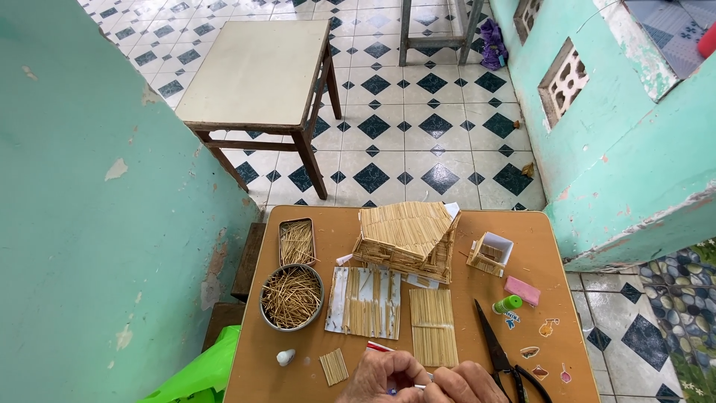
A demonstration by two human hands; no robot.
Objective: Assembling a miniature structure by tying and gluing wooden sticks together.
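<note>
One stick house (406, 240) at centre frame, one small box frame (489, 253) to its right. Two containers of sticks at left: one round bowl (291, 297), one flat tin (297, 242). Three flat stick panels in the lower middle: one on white card (365, 302), one long (433, 326), one small (333, 366). One pair of scissors (501, 358) at lower right. One pink eraser (522, 290), one green-capped glue tube (507, 304). Two hands at the bottom edge: left hand (386, 379), right hand (468, 383). Two wooden tables: one brown (537, 246), one pale-topped (257, 71) at upper left.
</note>
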